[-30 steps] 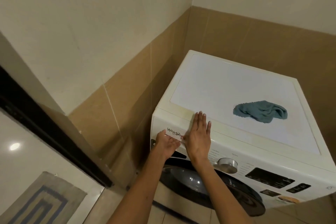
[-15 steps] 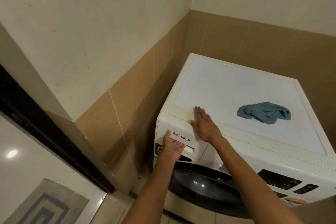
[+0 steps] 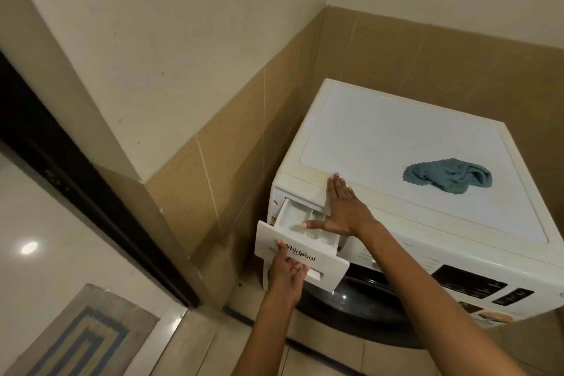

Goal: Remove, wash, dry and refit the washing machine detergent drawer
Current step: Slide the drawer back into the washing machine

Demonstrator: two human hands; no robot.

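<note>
Detergent drawer (image 3: 293, 221) — part-way out of its slot at the top left corner of the washing machine (image 3: 396, 249), just left of frame centre. The white compartments are exposed; the rear of the tray is hidden inside the housing.

Left hand (image 3: 287, 272), below the drawer front: fingers curled up into the handle recess, thumb on the panel face beside the logo, a firm hold on the drawer.

Right hand (image 3: 342, 210), just right of the tray: fingers straight and flat on the machine's top front edge, holding nothing, thumb stretched out over the compartments.

Blue-grey cloth (image 3: 448, 178), crumpled on the lid toward the right of frame, well apart from both hands.

Assessment: removal step, early in the task. Pull straight and level, not downward. A release catch probably sits at the back of the compartments — not visible here — and the right thumb is well placed to press it. Keep the flat hand bracing the casing. Do not force against the stop. Hold the tray level once free, as residue may spill.
</note>
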